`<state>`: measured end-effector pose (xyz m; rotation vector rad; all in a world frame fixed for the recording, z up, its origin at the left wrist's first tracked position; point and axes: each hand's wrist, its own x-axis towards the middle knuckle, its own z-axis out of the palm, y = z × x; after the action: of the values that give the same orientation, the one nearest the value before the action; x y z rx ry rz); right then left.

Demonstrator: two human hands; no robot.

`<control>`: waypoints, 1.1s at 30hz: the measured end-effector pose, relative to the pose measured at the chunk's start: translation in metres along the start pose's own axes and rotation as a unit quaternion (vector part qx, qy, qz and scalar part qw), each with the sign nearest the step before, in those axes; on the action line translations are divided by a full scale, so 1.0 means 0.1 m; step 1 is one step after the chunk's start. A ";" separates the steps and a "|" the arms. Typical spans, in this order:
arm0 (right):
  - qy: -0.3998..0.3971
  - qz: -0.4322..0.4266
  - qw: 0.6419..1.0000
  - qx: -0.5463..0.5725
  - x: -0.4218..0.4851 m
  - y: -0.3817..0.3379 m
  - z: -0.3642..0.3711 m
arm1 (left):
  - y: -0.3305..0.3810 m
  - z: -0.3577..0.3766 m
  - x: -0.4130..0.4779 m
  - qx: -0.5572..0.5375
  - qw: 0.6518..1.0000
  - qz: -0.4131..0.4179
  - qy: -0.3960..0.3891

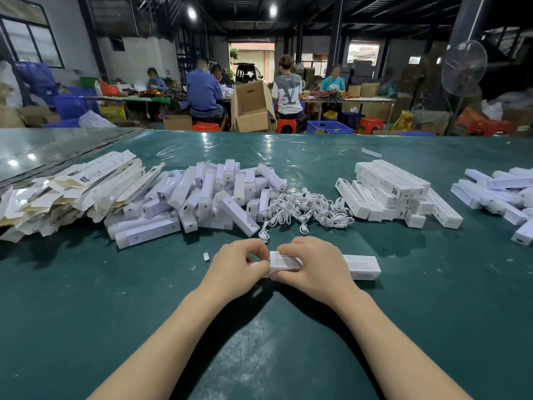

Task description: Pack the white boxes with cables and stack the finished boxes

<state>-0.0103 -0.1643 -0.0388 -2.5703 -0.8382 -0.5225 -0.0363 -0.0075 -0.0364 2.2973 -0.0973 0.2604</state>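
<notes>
On the dark green table cover [115, 313], glossy and scuffed with pale scraps of card, a long white box [362, 267] lay flat near the front edge, its length running left to right. The left hand [236, 267] had its fingers curled and pinched the box's left end, while the right hand [314, 264] was curled over the top of the same end, gripping it; the printed face of the box showed between the two hands. Beyond them a tangle of white cables [308, 209] sat between a loose heap of white boxes [207, 197] on the left and a neat stack of boxes [395, 189] on the right. Flattened cartons [72, 192] were fanned out at the far left, and more boxes [496, 194] lay jumbled at the far right edge. Behind the table the room was a dim workshop with dark roof beams and two bright ceiling lamps [191, 13]. Several people sat on red stools [287, 125] at long tables, with an open cardboard carton [251, 108] standing between them, blue crates [328, 127] on the floor, and a pedestal fan [464, 67] at the right. A lit doorway [251, 59] opened at the back.
</notes>
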 end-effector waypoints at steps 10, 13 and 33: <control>0.188 -0.009 0.981 0.042 0.01 -0.05 -0.06 | 0.17 0.02 0.01 -0.451 0.887 -0.087 0.043; 0.206 -0.018 0.977 0.043 -0.01 -0.06 -0.05 | 0.20 0.05 -0.01 -0.431 0.899 -0.070 0.030; 0.269 -0.007 0.963 0.012 0.03 -0.13 0.00 | 0.28 0.23 -0.07 -0.391 0.887 -0.061 0.237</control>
<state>-0.0157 -0.1529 -0.0345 -2.2247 -0.6578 -1.1375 -0.0437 -0.0434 -0.0332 1.3835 0.1679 0.5887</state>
